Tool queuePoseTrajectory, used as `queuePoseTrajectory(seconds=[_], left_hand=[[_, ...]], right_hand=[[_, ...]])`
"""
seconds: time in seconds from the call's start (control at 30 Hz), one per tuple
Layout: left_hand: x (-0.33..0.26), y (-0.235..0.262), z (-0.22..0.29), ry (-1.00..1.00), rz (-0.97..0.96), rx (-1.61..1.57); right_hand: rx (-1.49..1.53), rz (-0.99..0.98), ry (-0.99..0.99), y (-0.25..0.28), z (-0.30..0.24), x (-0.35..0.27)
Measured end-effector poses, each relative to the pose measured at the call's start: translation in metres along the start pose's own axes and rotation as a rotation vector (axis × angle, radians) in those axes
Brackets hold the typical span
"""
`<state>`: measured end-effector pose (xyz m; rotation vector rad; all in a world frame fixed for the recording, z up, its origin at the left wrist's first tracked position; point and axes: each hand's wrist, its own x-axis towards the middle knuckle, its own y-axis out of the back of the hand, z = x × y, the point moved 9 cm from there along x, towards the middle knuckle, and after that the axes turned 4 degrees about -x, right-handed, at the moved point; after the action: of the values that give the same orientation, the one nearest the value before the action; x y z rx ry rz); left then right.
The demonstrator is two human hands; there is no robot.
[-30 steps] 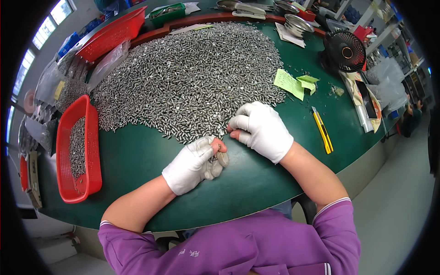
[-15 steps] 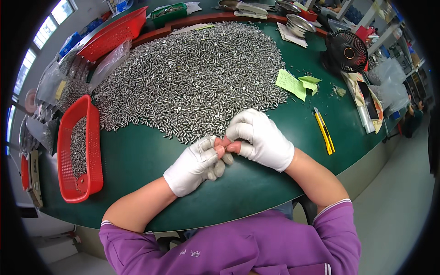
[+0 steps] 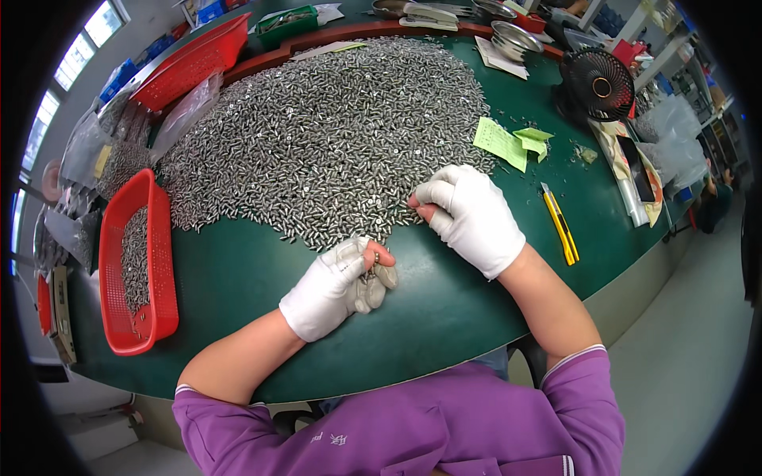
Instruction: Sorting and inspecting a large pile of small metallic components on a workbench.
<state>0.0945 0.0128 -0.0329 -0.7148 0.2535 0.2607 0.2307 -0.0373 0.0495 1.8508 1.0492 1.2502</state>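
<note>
A wide heap of small silvery metal pins covers the far half of the green tabletop. My left hand, in a white glove with bare thumb and fingertip, is curled closed near the heap's front edge. Between its thumb and fingers shows a small metal pin, with more shiny metal just below it. My right hand, gloved likewise, reaches to the heap's front right edge. Its bare thumb and forefinger are pinched together over the pins; what lies between them, if anything, is too small to make out.
A red basket partly filled with pins stands at the left. Right of the heap lie green paper slips and a yellow utility knife. Farther back stand a black fan, metal bowls and another red basket.
My right hand has parted from my left and moved up and right to the heap's edge. The left hand stays nearly in place, with a pin now visible in its fingers.
</note>
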Motion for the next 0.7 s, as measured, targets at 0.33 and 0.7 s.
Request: queuePoseTrajectory(seconds=[0.33,0.7], left_hand=[[0.000,-0.001,0.002,-0.014,-0.028,-0.020],[-0.001,0.004,-0.001,0.040,0.048,-0.091]], right_hand=[[-0.130,-0.184,-0.019,-0.015,0.001,-0.003],[-0.122,-0.233,-0.080,-0.018,0.006,-0.005]])
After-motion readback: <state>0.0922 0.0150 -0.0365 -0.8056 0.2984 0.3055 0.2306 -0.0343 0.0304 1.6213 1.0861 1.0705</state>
